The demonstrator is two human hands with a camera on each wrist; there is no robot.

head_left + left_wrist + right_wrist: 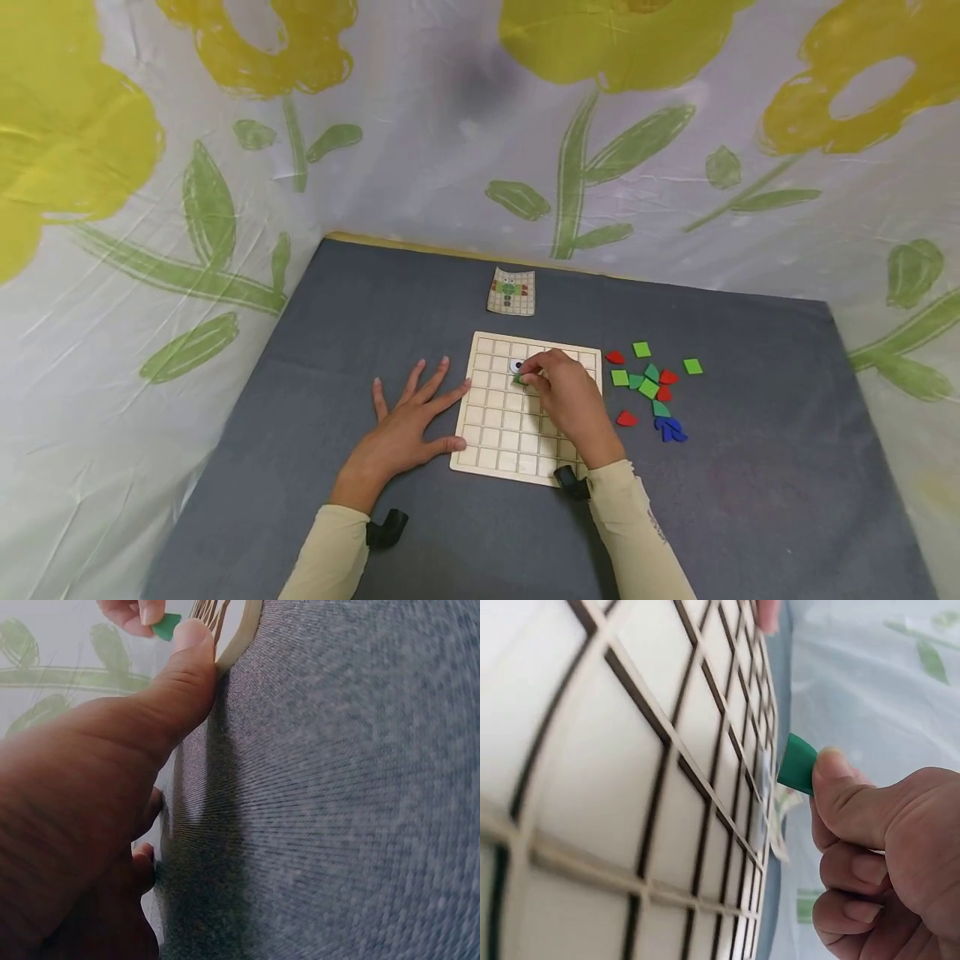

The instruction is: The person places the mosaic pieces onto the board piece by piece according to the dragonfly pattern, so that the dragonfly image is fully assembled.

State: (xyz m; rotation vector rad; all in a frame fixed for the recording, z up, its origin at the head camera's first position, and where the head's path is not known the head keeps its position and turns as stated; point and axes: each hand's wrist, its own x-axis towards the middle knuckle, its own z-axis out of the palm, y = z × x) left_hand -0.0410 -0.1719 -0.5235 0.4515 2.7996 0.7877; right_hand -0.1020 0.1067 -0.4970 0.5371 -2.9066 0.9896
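Note:
A pale wooden grid board (pixel 491 418) lies on the grey cloth in the head view. My left hand (pixel 405 429) spreads its fingers beside the board, with thumb and index fingertip touching its left edge. Between thumb and fingers, my right hand (pixel 570 400) pinches a dark green tile (pixel 798 763), one side of it rounded. In the right wrist view that tile is held just above the grid, apart from it. A round white eye tile (pixel 515 366) with a black pupil sits in the upper part of the grid, partly hidden by the right hand.
Right of the board lie loose tiles: several light green squares (pixel 641 349), red pieces (pixel 627 418), dark green pieces (pixel 660 408) and a blue cluster (pixel 670 428). A pattern card (pixel 512 292) lies behind the board. A flower-printed curtain (pixel 420 167) borders the table.

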